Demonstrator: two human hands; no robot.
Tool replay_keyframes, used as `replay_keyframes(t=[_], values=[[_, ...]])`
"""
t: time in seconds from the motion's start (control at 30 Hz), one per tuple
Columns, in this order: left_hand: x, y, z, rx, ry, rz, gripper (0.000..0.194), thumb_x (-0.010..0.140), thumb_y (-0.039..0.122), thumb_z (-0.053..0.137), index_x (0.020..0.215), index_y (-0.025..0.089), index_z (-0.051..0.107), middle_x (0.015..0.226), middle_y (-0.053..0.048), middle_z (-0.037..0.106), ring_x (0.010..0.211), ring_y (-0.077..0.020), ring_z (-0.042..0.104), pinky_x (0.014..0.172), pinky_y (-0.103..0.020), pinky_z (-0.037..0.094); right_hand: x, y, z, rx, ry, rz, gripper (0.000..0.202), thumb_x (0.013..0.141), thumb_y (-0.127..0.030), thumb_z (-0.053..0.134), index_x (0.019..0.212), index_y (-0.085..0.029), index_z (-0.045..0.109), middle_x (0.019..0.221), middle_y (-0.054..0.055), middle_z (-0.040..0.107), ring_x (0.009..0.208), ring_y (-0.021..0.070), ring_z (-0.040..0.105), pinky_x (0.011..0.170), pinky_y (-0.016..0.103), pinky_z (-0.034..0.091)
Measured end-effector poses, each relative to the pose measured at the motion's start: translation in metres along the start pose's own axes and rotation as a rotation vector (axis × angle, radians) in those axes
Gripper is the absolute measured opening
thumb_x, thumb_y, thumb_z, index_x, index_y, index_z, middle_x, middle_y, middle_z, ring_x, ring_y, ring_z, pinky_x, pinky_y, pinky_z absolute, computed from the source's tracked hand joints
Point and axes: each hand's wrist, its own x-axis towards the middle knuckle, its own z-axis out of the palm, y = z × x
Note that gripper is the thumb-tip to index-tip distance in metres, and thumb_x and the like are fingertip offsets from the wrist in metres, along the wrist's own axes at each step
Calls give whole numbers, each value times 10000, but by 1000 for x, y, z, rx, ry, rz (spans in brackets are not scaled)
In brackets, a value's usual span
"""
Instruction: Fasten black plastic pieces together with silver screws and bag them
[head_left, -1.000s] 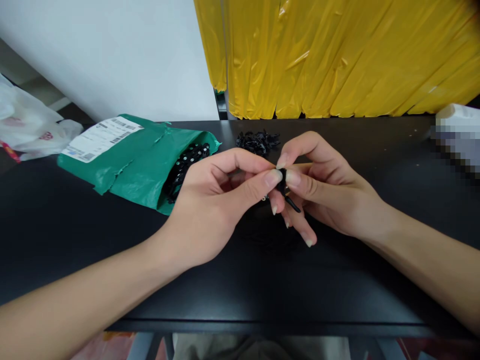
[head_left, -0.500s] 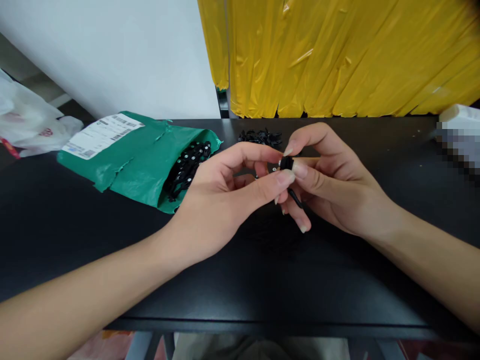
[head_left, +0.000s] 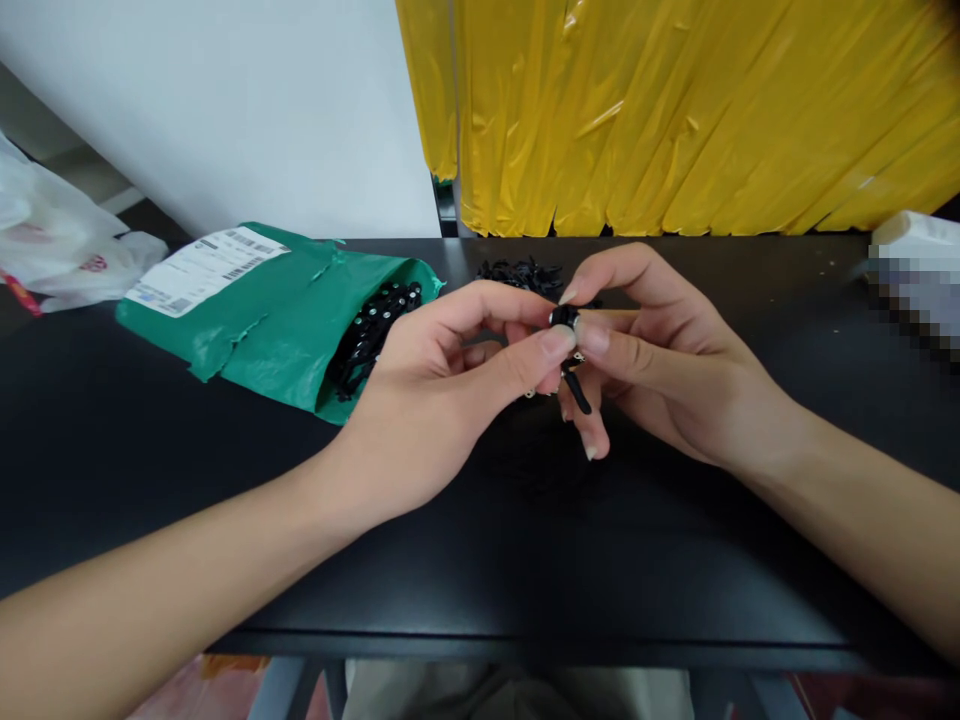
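Between the fingertips of both hands is a small black part with a shiny metal spot; its exact kind is too small to make out. My left hand pinches it from the left with thumb and forefinger. From the right, my right hand grips it with thumb and fingertips, the lower fingers curled beneath. A short black rod-like piece hangs below the fingertips. Small metal-dotted bits show under the left fingers, partly hidden. Both hands are held above the black table.
Left of my hands lies an open green mailing bag with several black metal-dotted parts at its mouth. Behind my hands is a pile of small black pieces. A white plastic bag sits far left, a white object far right.
The black part has turned in the fingertips and shifted slightly left. The hanging rod-like piece has swung to point more steeply down. Both hands keep their hold.
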Motion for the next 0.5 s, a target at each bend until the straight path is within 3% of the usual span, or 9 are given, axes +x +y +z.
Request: replay_keyframes(t=[0.5], values=[[3,-3,-3,-33,-71,37,234,787,20,954,874,188,816,726,52,705,630,-49,662,569,-113,568,-2,0,-1,-58,23,34,86,1094,-313,700,1161,-322,647,905,-65,788,569,121,747,526,236,640]])
